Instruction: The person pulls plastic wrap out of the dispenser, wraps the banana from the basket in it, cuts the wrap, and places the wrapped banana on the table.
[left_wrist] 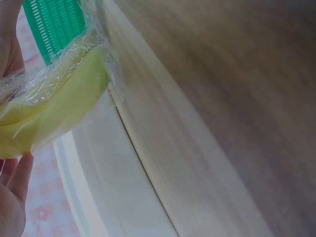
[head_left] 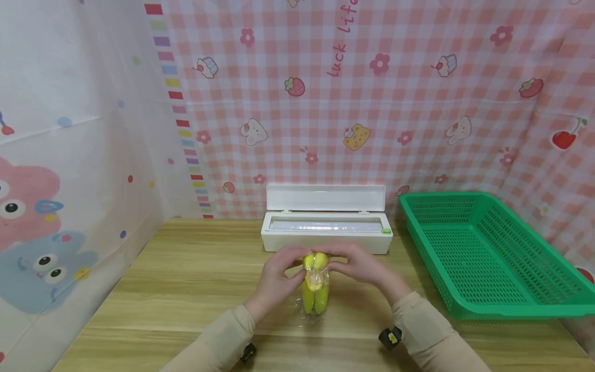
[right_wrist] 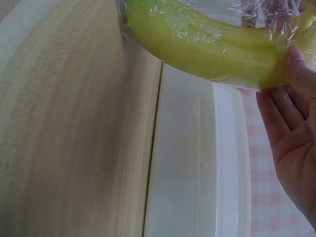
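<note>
A bunch of yellow-green bananas (head_left: 321, 299) wrapped in clear cling film is held over the table, its yellow end between both hands. My left hand (head_left: 279, 275) pinches that end from the left, thumb toward me and fingers at the far side. From the right, my right hand (head_left: 357, 266) grips the same end. In the right wrist view its thumb (right_wrist: 300, 74) presses the film on the bananas (right_wrist: 207, 52), with fingers underneath. Loose film hangs around the lower tips. In the left wrist view, a left fingertip touches the underside of the bananas (left_wrist: 69, 106).
A white cling film dispenser (head_left: 325, 244) with its lid (head_left: 325, 198) raised stands behind the hands, a film roll inside. To the right is a green plastic basket (head_left: 429, 258). Patterned cloth (head_left: 316, 119) hangs behind the wooden table (head_left: 195, 279).
</note>
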### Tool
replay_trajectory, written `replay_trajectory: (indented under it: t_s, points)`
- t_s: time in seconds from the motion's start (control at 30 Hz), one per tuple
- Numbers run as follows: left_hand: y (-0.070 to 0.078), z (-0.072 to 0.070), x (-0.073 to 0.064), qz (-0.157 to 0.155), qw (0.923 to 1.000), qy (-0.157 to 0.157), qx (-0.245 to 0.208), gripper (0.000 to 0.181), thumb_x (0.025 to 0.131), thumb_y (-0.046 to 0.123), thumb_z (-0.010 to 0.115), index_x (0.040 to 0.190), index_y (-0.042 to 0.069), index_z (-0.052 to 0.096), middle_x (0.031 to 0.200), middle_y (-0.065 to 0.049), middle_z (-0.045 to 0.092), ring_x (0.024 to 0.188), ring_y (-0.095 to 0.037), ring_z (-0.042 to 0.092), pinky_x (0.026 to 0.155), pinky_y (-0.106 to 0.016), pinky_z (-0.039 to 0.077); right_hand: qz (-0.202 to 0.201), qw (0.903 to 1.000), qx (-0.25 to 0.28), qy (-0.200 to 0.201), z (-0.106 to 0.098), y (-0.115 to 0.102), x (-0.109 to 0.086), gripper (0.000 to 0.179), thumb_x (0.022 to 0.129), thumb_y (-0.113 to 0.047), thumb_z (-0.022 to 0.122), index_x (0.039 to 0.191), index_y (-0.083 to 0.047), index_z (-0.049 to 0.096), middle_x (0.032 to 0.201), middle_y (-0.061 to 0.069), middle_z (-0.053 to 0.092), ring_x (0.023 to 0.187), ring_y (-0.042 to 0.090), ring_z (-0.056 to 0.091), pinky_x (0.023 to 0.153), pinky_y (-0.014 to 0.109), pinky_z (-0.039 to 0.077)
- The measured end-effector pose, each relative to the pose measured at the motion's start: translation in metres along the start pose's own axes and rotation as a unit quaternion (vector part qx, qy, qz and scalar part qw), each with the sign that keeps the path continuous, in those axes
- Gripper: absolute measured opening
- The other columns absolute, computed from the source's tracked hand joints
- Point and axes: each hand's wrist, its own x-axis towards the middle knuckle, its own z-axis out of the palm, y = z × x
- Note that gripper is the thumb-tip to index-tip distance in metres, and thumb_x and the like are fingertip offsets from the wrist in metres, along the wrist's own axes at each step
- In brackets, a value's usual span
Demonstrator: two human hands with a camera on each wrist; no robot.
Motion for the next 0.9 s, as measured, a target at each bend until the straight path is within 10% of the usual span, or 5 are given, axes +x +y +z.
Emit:
replay_trajectory:
  t_s: [0.53, 0.9]
  points:
    - [0.004, -0.002, 0.000, -0.015, 0.9998, -0.007, -0.015, 0.042, 0.077, -0.018, 0.072, 0.115, -0.001, 0.066, 0.116, -0.014, 0.065, 0.107, -0.032, 0.062, 0.087, -0.036, 0.057, 0.010, 0.9977, -0.065, 0.016, 0.012, 0.000, -0.006, 0.048, 0.094, -0.009, 0.066, 0.140, -0.003, 0.054, 0.135, 0.012, 0.060, 0.120, 0.027, 0.059, 0.102, 0.042, 0.049]
    - [0.011, -0.028, -0.001, 0.114, 0.9806, -0.073, 0.142, 0.054, 0.080, 0.000, 0.070, 0.132, -0.001, 0.057, 0.130, -0.015, 0.061, 0.120, -0.030, 0.057, 0.105, -0.041, 0.046, 0.001, 0.9982, -0.057, 0.019, 0.012, 0.001, -0.007, 0.041, 0.095, -0.006, 0.064, 0.135, -0.005, 0.057, 0.128, 0.010, 0.064, 0.116, 0.026, 0.061, 0.099, 0.040, 0.051]
